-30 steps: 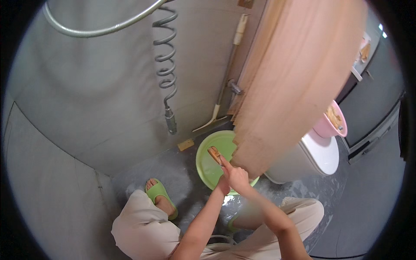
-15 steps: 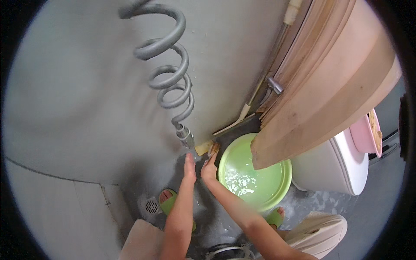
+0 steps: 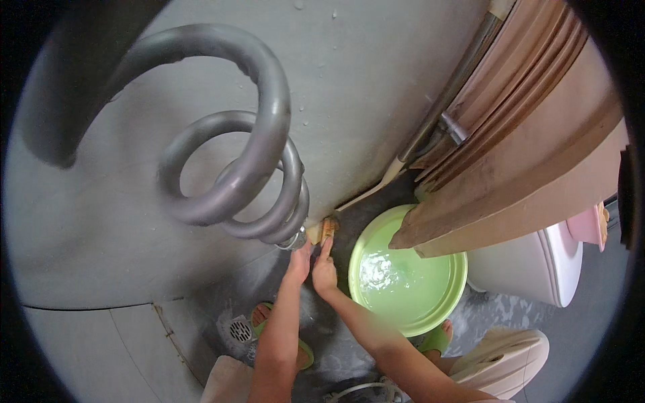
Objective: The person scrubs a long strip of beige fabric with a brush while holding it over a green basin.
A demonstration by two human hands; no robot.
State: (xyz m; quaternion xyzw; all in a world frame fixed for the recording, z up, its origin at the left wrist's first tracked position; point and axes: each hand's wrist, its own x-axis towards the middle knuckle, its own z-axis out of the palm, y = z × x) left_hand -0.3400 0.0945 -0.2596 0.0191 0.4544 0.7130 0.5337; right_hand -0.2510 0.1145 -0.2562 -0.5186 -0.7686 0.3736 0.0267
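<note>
My left hand (image 3: 299,264) is low against the grey wall, right below the metal end (image 3: 293,240) of a coiled grey hose (image 3: 259,87). Its fingertips blur into that spot, so their grip is unclear. Just to its right, my right hand (image 3: 324,274) is closed on a small brown block, perhaps a wooden scrub brush (image 3: 328,230), one finger stretched along it. A pale yellow piece (image 3: 314,234) shows between the hose end and the brown block; what it is I cannot make out.
A lime-green basin (image 3: 460,285) with water stands right of my hands. Over its far edge hangs a beige curved panel (image 3: 510,208). Farther right are a white toilet (image 3: 531,269) and a pink container (image 3: 586,225). A round floor drain (image 3: 240,330) lies beside my green slipper (image 3: 261,316).
My view has moved closer to the hose coils, which look larger. My left hand has come up to the hose end. My right hand still holds the brown block, now lower against the wall.
</note>
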